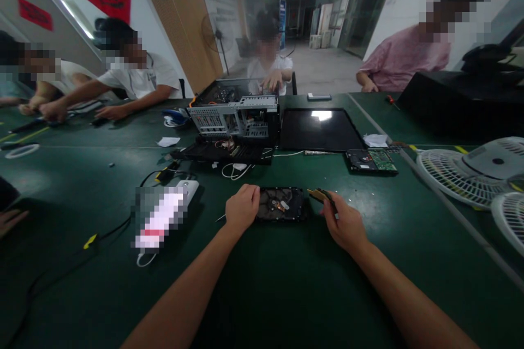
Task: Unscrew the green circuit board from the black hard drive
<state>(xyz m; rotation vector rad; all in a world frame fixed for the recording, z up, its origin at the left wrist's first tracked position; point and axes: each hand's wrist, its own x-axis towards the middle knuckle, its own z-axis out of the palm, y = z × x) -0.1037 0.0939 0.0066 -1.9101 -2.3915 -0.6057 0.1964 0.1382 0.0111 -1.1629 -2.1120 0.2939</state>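
An opened hard drive (282,206) lies flat on the green table in front of me, its dark inside facing up. My left hand (242,208) is closed at the drive's left end, fingers curled against it. The thin metal tip of a tool (221,218) pokes out left of that hand; the rest of it is hidden. Just off the drive's right end, my right hand (341,221) pinches a small circuit board (321,196), dark with a yellowish edge.
Behind stands an open computer case (233,120), with a black panel (321,128) beside it. Another hard drive (371,161) with a green board lies right. White fan parts (458,177) sit far right. A lit phone (161,218) and black cable (118,227) are left. Several people sit around the table.
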